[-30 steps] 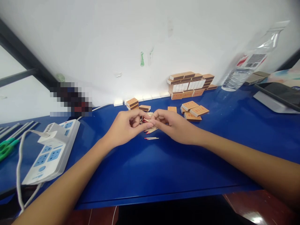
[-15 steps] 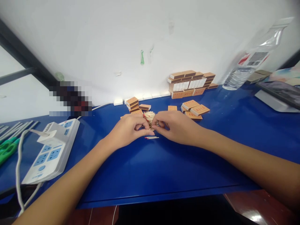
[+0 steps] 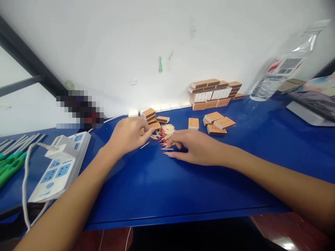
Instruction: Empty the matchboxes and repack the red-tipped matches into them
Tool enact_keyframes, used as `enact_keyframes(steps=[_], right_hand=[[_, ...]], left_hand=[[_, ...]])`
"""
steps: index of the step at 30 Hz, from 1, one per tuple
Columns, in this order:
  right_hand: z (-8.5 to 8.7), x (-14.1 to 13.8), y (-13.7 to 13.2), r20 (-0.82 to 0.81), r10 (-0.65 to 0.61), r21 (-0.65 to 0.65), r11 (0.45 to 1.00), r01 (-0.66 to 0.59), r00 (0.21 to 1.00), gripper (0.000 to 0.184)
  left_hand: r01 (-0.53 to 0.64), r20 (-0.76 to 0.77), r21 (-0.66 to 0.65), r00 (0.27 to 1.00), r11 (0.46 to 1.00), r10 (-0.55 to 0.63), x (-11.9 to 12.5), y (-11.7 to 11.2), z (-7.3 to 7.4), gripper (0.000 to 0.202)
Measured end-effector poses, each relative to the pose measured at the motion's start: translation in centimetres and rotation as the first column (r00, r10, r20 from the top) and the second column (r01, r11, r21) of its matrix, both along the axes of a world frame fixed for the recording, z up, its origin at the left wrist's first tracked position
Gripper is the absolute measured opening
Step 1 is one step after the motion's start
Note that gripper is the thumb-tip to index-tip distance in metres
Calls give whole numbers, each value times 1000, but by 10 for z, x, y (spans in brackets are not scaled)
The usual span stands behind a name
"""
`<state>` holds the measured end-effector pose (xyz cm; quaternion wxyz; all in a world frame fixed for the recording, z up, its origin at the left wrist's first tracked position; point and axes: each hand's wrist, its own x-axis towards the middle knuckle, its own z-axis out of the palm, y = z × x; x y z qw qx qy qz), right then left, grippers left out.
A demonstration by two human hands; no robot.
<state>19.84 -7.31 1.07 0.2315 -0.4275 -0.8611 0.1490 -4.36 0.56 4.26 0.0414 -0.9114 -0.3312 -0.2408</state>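
Note:
A pile of red-tipped matches (image 3: 168, 130) lies on the blue table between my hands. At the pile's left side is my left hand (image 3: 129, 134), its thumb and curled fingers drawn together; whether a match is between them is hidden. Below its thumb lies a single match (image 3: 145, 145). My right hand (image 3: 197, 146) rests at the pile's right edge, thumb and fingers apart around a few loose matches (image 3: 166, 149) at the front. Matchboxes (image 3: 148, 113) are stacked just behind my left hand. One matchbox (image 3: 193, 123) lies flat behind my right hand.
More matchboxes (image 3: 220, 122) lie in a heap to the right, and a stacked wall of matchboxes (image 3: 211, 104) stands at the back. A water bottle (image 3: 272, 78) and a phone (image 3: 314, 103) are at right. Left are a power strip (image 3: 62, 170) and green-handled scissors (image 3: 12, 167).
My hands have parted: the left moved left and back from the front of the pile, and the right thumb has come away from its fingers. A single match now shows below my left hand.

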Motion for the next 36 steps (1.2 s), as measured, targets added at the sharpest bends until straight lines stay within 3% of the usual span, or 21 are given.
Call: enact_keyframes(steps=[3,7,14,16,20,23,26,28,31,34,36], right_hand=[[-6,-2,1,19,-11,-19,1000,11,1000,16],[-11,-4,4,6,-47,4,999,47,999,10],[-12,-3,5,8,-99,77,992,98,995,10],[-13,-2,6,-13,-99,103,990,100,995,11],[-14,-1,8,-53,-93,134,986,99,994,13],[-12,-3,8,-105,-105,121,986,117,989,12],[-7,-7,5,-274,-122,-48,992,113,954,15],[-2,-11,2,-421,-141,-214,975,53,896,22],[4,-16,-2,-556,-205,-377,926,-25,805,34],[4,-19,-4,-609,-260,-414,910,-21,749,39],[3,-19,-3,-625,-268,-409,912,-15,733,36]], left_hand=[[-16,-170,-44,985,999,8,-8,8,1,33],[-31,-269,-189,963,981,-22,-13,10,6,32],[-82,-324,-523,940,848,-109,-14,6,12,22],[-121,-349,-532,933,838,-87,-13,6,11,24],[-179,-384,-461,923,869,-14,-10,5,9,22],[-128,-278,-513,960,849,-24,-7,3,10,20],[63,2,-651,997,757,-81,0,-4,12,25],[205,206,-684,975,700,-84,7,-10,10,28],[315,395,-717,919,622,-11,18,-19,2,28],[365,480,-753,874,547,78,25,-24,-7,28],[377,500,-763,859,524,109,27,-25,-9,28]])
